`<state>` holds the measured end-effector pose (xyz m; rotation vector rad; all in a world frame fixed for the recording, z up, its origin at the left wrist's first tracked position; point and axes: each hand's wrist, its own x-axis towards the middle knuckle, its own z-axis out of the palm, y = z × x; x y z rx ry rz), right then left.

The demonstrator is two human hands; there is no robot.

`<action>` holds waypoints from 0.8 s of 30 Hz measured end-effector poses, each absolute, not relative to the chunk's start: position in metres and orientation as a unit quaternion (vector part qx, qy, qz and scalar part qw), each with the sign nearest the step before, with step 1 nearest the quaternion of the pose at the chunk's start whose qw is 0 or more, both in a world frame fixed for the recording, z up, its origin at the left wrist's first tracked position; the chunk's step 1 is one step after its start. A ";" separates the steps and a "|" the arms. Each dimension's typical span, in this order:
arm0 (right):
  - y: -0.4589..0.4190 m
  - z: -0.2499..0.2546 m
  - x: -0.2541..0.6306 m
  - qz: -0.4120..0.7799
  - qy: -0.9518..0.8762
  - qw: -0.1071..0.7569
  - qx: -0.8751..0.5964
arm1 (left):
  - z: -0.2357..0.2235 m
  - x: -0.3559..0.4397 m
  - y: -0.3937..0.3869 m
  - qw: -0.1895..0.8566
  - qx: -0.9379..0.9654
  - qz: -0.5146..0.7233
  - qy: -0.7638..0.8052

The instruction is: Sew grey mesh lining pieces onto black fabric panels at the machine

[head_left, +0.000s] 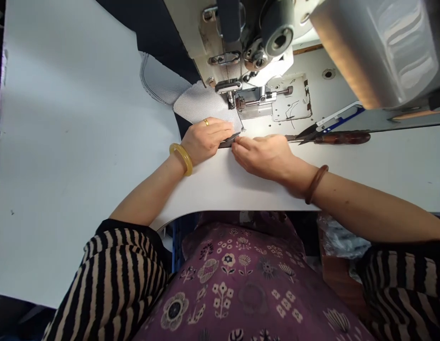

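A piece of light grey mesh fabric with dark material along its edge lies beside the presser foot of a sewing machine. My left hand rests on its near end, fingers closed over the edge. Close by on the right, my right hand pinches the dark edge of the same piece between thumb and fingers. The fingertips of both hands nearly meet there, and they cover part of the fabric. A second grey mesh piece with a stitched curved rim lies farther left.
Blue-handled thread snips and a wooden-handled awl lie right of my right hand. Loose dark threads are on the machine bed. A grey machine housing overhangs the upper right. The white table spreads to the left.
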<state>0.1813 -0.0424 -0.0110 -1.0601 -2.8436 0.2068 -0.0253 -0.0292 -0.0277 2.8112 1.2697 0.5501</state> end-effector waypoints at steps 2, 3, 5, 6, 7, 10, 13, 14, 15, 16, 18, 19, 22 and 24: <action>-0.037 -0.009 0.187 0.050 -0.926 0.066 -0.369 | -0.029 -0.025 -0.029 0.003 0.899 0.175 0.401; -0.035 -0.009 0.189 0.044 -0.921 0.072 -0.379 | -0.029 -0.025 -0.029 0.001 0.900 0.174 0.399; -0.030 -0.009 0.193 0.046 -0.918 0.070 -0.387 | -0.028 -0.025 -0.030 -0.002 0.904 0.173 0.391; -0.029 -0.009 0.194 0.052 -0.919 0.063 -0.386 | -0.027 -0.025 -0.031 -0.002 0.907 0.174 0.384; -0.028 -0.010 0.195 0.059 -0.919 0.055 -0.385 | -0.026 -0.025 -0.031 0.001 0.910 0.177 0.376; -0.027 -0.014 0.195 0.065 -0.921 0.049 -0.381 | -0.024 -0.028 -0.031 0.027 0.916 0.179 0.357; -0.027 -0.016 0.196 0.053 -0.925 0.065 -0.372 | -0.025 -0.033 -0.027 0.051 0.919 0.168 0.353; -0.026 -0.017 0.197 0.049 -0.925 0.070 -0.369 | -0.026 -0.034 -0.025 0.046 0.923 0.168 0.343; -0.026 -0.017 0.198 0.047 -0.926 0.074 -0.366 | -0.027 -0.035 -0.023 0.032 0.928 0.170 0.331; -0.024 -0.016 0.200 0.049 -0.927 0.078 -0.363 | -0.028 -0.036 -0.022 0.013 0.932 0.171 0.320; -0.020 -0.015 0.206 0.053 -0.924 0.093 -0.367 | -0.030 -0.036 -0.020 -0.013 0.934 0.167 0.315; -0.018 -0.014 0.209 0.054 -0.919 0.104 -0.378 | -0.031 -0.036 -0.019 -0.015 0.933 0.164 0.319; -0.011 -0.012 0.214 0.045 -0.899 0.122 -0.418 | -0.033 -0.035 -0.019 -0.001 0.929 0.167 0.330; -0.010 -0.012 0.213 0.045 -0.899 0.109 -0.421 | -0.034 -0.034 -0.020 0.011 0.926 0.178 0.332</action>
